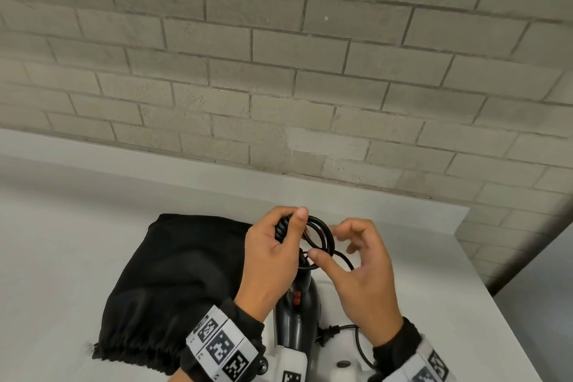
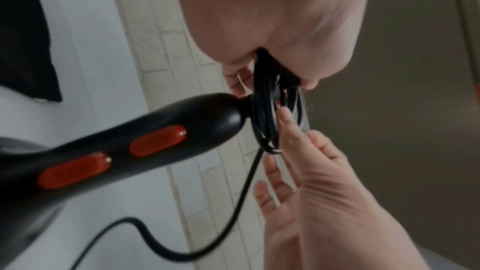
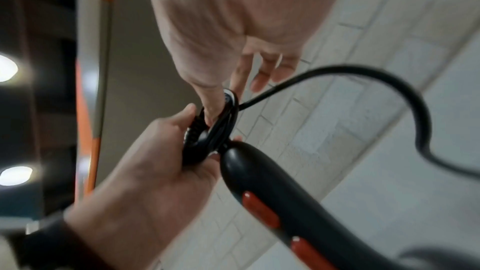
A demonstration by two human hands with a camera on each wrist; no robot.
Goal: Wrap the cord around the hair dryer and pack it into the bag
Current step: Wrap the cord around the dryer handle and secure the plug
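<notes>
The left hand (image 1: 273, 254) is gripping a bundle of black cord (image 1: 322, 237) loops at the tip of the hair dryer's handle, with its fingers and thumb curled round the coiled strain relief and the gathered loops. The right hand (image 1: 362, 276) is sitting just beside it with fingers loosely spread and its thumb reaching into the loops, touching them without closing round anything.

The black hair dryer (image 1: 299, 313) is standing on the white table (image 1: 77, 226) between the 2 wrists, handle pointing up and away from the person, its 2 orange-red switches (image 2: 111, 155) showing along the handle. In the left wrist view, a free length of cord is trailing from the loops down across the table in a curve. In the head view, the plug (image 1: 325, 333) is lying on the table just right of the dryer's body.

The black drawstring bag (image 1: 173, 282) is lying flat on the table to the left, touching the left forearm. A pale brick wall (image 1: 279, 71) is rising behind the table.
</notes>
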